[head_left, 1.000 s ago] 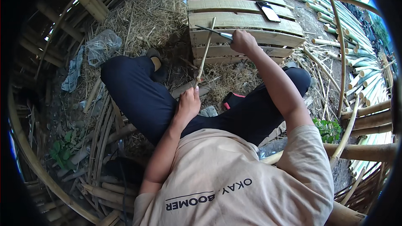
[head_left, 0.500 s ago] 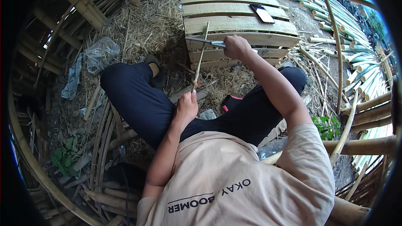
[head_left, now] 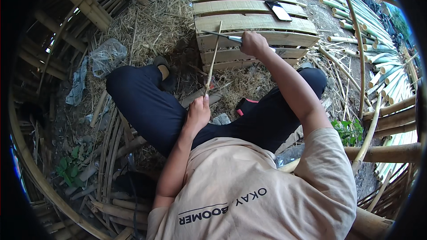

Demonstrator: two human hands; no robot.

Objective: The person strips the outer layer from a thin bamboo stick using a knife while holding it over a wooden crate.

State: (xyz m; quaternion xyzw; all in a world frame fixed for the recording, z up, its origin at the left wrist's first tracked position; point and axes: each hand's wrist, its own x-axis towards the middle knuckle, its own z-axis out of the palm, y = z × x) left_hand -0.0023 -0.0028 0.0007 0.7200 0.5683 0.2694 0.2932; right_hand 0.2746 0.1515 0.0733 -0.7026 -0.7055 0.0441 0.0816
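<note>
My left hand [head_left: 198, 114] is closed around the lower end of a thin bamboo stick [head_left: 214, 58], which slants up and away from my lap. A knot or joint shows on the stick just above my thumb. In my right hand [head_left: 254, 44] is a knife [head_left: 229, 38]; my fingers wrap its handle and hide most of it. The blade points left and crosses the stick near its far end; whether it touches the stick I cannot tell. Beyond both hands stands a slatted wooden crate [head_left: 260, 21], with the stick's tip in front of its near slats.
A phone [head_left: 279, 11] lies on the crate. Straw shavings [head_left: 149, 26] cover the ground at the far left, beside a clear plastic bag [head_left: 108, 54]. A dark thing with a pink edge [head_left: 245, 106] lies between my legs. Cut bamboo poles [head_left: 386, 73] are piled at right.
My right hand has shifted slightly away from me and rightward, taking the knife blade farther up towards the stick's tip. The left hand and stick have hardly moved.
</note>
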